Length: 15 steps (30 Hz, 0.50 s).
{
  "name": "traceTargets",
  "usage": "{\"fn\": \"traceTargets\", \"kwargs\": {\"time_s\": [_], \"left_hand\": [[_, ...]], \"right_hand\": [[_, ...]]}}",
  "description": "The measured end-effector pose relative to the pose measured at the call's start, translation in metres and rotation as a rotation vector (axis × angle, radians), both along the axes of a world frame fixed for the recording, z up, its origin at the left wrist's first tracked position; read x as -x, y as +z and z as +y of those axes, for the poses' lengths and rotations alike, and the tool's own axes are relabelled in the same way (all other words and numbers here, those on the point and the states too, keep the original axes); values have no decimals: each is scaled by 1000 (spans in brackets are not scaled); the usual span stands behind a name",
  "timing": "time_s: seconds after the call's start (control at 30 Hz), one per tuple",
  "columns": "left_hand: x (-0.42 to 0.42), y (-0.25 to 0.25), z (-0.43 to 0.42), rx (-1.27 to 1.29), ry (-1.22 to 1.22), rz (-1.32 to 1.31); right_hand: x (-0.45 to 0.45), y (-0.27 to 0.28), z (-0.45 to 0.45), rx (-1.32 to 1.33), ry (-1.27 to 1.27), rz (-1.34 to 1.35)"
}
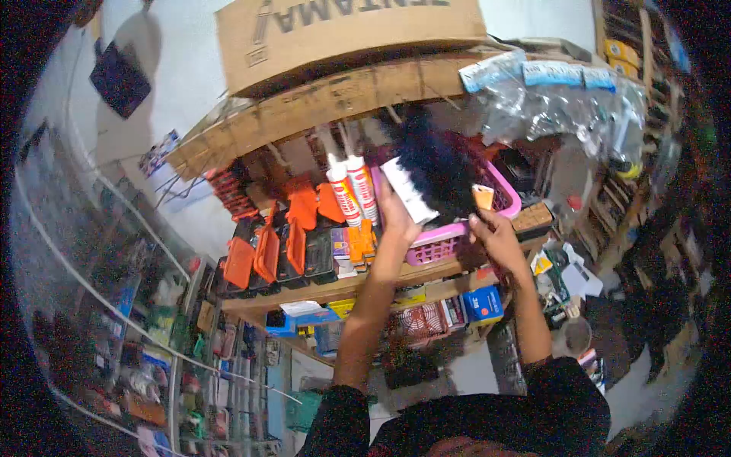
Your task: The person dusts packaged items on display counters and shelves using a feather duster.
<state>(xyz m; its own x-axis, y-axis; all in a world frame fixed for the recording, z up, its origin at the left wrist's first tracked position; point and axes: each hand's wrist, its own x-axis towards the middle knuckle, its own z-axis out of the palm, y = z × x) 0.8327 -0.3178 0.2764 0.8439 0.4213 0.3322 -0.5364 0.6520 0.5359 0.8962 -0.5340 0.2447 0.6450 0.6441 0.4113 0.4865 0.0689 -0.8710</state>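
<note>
My left hand (399, 216) is closed on the edge of a white strip (409, 192) that borders a dark, fuzzy, bristle-like bundle (439, 164); blur hides its exact kind. On the other side of the bundle, my right hand (496, 242) has its fingers curled together. Just above those fingers shows a small orange-and-white piece (482, 197); what they grip is unclear. Beneath the bundle, a pink plastic basket (438, 250) stands on the shelf, its inside mostly hidden.
White-and-red sealant tubes (353, 190) and black boxes with orange lids (266, 255) stand left of the basket. A wooden beam (335, 91) carrying a cardboard box (350, 38) crosses above. Clear plastic packets (556, 107) hang at right. A glass case (152, 335) stands lower left.
</note>
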Motion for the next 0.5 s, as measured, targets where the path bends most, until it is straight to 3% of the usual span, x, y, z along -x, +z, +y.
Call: {"fn": "traceTargets", "kwargs": {"time_s": [0.1,0.17,0.2,0.3,0.33,0.5], "left_hand": [[-6,-17,-2,67,179,123],[-6,-22,1,94,82,76],[-6,-23,2,81,76,75],[16,-15,-10,81,93,36],[27,-13,-14,87,122,39],[117,-11,-13,71,190,6]], "right_hand": [[-4,45,6,121,159,226],[-15,47,20,-59,345,260],[-8,69,16,146,283,195],[-44,46,47,244,280,49],[-45,41,53,180,237,-52],[-31,43,59,150,222,-21]]}}
